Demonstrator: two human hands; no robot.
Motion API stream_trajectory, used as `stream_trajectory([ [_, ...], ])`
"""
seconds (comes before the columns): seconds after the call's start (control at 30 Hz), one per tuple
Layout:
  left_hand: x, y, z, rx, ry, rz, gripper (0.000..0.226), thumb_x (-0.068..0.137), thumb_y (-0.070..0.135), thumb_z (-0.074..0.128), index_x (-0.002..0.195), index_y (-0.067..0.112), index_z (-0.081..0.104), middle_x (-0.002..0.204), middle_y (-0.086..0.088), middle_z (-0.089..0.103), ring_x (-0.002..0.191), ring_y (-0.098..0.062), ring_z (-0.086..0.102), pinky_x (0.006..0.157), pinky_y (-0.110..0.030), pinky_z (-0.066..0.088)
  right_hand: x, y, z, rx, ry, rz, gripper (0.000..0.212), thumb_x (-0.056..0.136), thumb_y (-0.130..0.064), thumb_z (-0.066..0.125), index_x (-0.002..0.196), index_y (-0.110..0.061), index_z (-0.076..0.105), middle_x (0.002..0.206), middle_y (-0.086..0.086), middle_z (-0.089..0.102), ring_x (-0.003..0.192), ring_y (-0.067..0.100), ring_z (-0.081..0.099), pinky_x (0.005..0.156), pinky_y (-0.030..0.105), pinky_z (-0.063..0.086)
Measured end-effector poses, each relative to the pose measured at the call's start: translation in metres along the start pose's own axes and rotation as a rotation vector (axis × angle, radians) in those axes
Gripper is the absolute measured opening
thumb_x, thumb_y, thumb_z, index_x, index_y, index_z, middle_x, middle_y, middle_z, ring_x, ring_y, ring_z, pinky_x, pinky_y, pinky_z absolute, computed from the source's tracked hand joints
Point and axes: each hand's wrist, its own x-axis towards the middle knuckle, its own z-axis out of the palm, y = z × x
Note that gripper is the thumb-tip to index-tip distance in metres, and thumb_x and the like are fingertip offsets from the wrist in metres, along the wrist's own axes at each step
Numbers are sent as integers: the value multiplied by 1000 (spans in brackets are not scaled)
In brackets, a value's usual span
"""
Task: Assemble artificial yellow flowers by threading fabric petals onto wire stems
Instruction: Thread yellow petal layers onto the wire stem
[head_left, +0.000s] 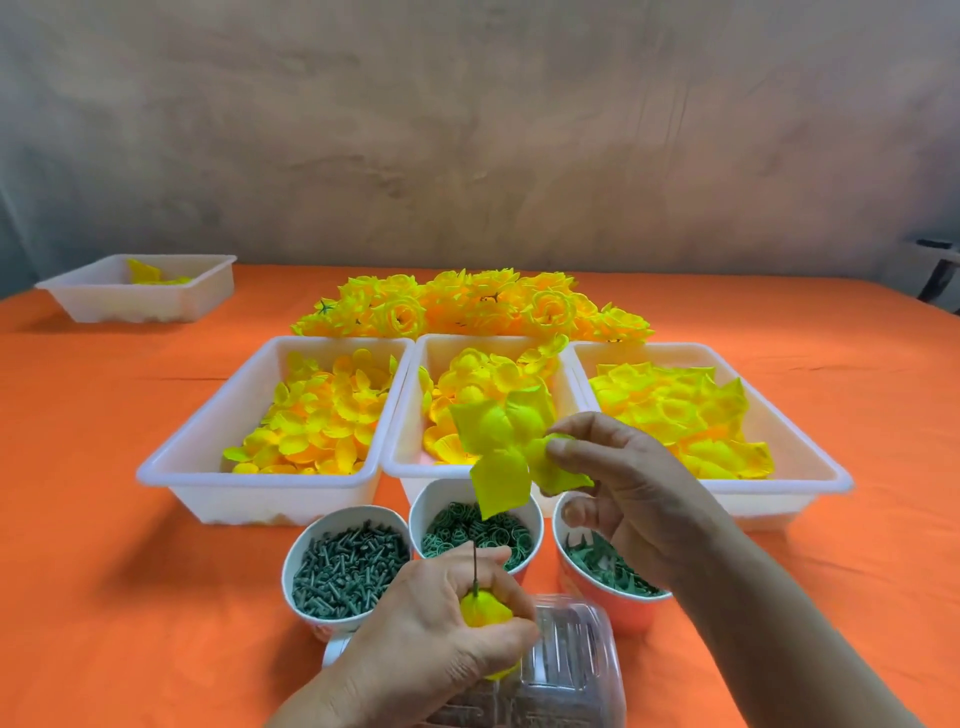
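Flowers done: we see a heap of finished flowers (467, 306) on the orange cloth (104, 467) behind the three big trays, so a good share of the work looks complete.
Flower in hand: we judge this one to be at an early stage. Only a small yellow bud (485, 610) sits on the wire stem (474, 564), whose bare end points up.
Left hand: our left hand (431, 639) is curled round the bud, low and near us, over a clear plastic box (576, 649).
Right hand: our right hand (634, 488) pinches a petal piece (498, 441) by one lobe between thumb and fingers, above the cups and apart from the wire tip.
Step not yet done: the petal piece is not on the wire. We think its centre must be lined up and lowered onto the tip; we cannot make out a hole.
Petals left: the left tray (260, 501), middle tray (410, 467) and right tray (769, 499) each hold many loose petals, so we reckon plenty of flowers are yet to be made.
Small parts left: the cup of pegs (291, 551), cup of rings (421, 506) and cup of green leafy bits (597, 603) are all well filled. None of these parts is on this stem, as far as we can tell.
Far tray: a small tray (135, 306) at the far left holds a few yellow pieces; we cannot tell what kind.
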Motion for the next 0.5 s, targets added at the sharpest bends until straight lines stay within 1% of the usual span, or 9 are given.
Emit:
stream_trajectory([
  [0.07,-2,2,-1,-16,-12,-10,20,63,47,76,82,46,75,121,34,55,117,26,43,104,-23,44,-7,4,8,-13,-18,-19,18,65,-17,74,79,-14,65,70,1,63,57,9,59,41,21,43],
  [0.13,-2,3,-2,-45,-13,-12,16,66,42,78,81,43,76,120,31,57,110,29,46,90,-9,46,-11,8,14,-17,-22,-30,14,62,-19,76,73,-17,67,71,1,61,61,10,59,42,22,44],
  [0.2,-3,3,-2,-43,0,-3,12,69,35,81,78,42,76,121,28,58,106,30,47,75,3,41,-15,10,18,-10,-12,-21,13,62,-19,76,70,-18,66,71,2,58,64,12,58,43,23,44],
  [0.23,-3,2,-1,-34,7,1,12,70,34,81,77,42,76,121,26,58,107,30,47,71,5,40,-17,11,20,-7,-5,-14,14,62,-19,76,70,-18,64,70,2,57,65,13,57,43,23,43],
  [0.3,-3,2,-1,-50,6,1,12,71,32,82,77,40,77,123,23,58,107,29,47,67,3,42,-20,11,22,-3,8,-2,16,65,-18,74,72,-17,59,69,1,55,63,13,56,43,23,42],
  [0.33,-3,2,-1,-64,1,1,11,71,31,82,77,39,77,123,23,58,108,28,48,67,2,44,-21,11,21,3,12,0,16,68,-15,72,74,-17,57,68,0,56,60,11,56,43,22,42],
  [0.4,-3,2,-1,-46,4,13,11,72,32,82,77,40,76,121,25,59,110,28,47,78,1,41,-22,8,21,33,14,0,18,76,-4,66,81,-18,56,66,-1,59,54,11,57,41,21,40],
  [0.43,-3,1,-1,-31,7,21,11,72,33,83,77,40,76,118,27,60,111,29,45,86,-3,39,-23,7,20,47,6,-2,21,79,0,63,86,-20,59,67,0,60,53,12,57,42,21,39],
  [0.5,-3,1,-2,-25,7,31,11,72,33,83,78,39,76,109,32,61,112,30,43,93,-12,40,-25,3,21,70,-44,-16,30,76,1,61,87,-27,67,66,3,59,53,14,55,44,22,38],
])
